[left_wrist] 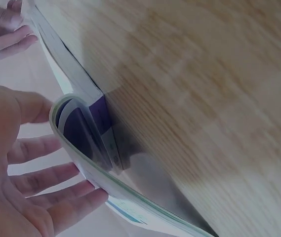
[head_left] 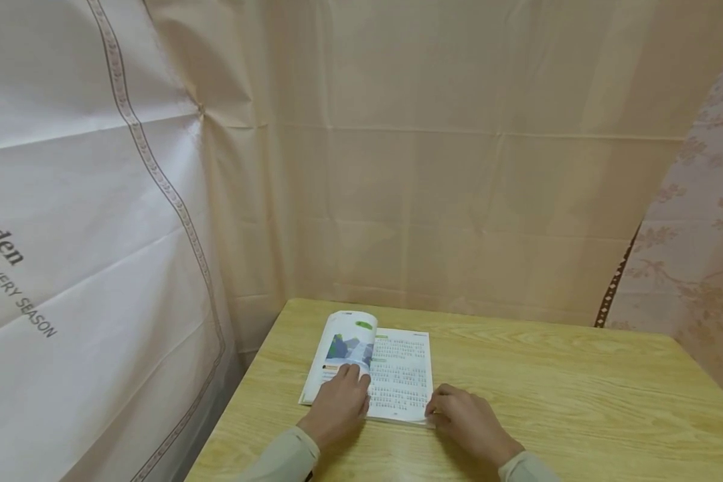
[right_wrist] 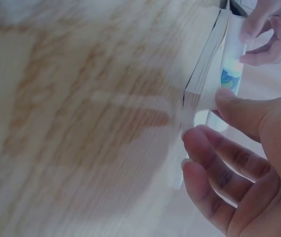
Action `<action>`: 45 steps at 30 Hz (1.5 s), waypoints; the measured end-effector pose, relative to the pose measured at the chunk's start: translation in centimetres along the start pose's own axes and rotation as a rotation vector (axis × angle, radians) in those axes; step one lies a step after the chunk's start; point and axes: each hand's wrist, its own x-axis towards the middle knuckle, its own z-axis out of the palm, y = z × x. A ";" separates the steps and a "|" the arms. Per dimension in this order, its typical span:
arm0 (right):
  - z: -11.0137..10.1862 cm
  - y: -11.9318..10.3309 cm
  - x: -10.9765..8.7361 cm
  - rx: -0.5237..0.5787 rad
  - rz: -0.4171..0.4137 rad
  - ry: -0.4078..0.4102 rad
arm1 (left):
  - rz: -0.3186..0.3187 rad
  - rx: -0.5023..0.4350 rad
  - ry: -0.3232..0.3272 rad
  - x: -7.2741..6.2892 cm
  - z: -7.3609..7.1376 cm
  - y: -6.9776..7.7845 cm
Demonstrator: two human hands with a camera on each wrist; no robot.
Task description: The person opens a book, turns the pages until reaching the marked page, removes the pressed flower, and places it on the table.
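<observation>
An open book (head_left: pixel 399 375) lies on the wooden table, with a printed text page on the right and a picture page (head_left: pixel 352 348) on the left. The left-hand pages bow upward near the spine, as the left wrist view shows from the bottom edge. My left hand (head_left: pixel 340 402) rests on the lower part of the picture page, its fingers (left_wrist: pixel 46 180) fairly straight against the curved paper. At the book's lower right corner, my right hand (head_left: pixel 466 422) pinches the edge between thumb and curled fingers (right_wrist: pixel 199 145). How many pages it holds is hard to tell.
The wooden table (head_left: pixel 554 395) extends to the right of the book. Behind it hangs a beige cloth (head_left: pixel 446 201). A white printed cloth (head_left: pixel 96 254) hangs along the left side, and a floral cloth (head_left: pixel 693 248) on the right.
</observation>
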 end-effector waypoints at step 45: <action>-0.2 -0.6 -0.2 0.049 0.113 0.219 | 0.022 0.145 -0.069 0.3 0.4 1.7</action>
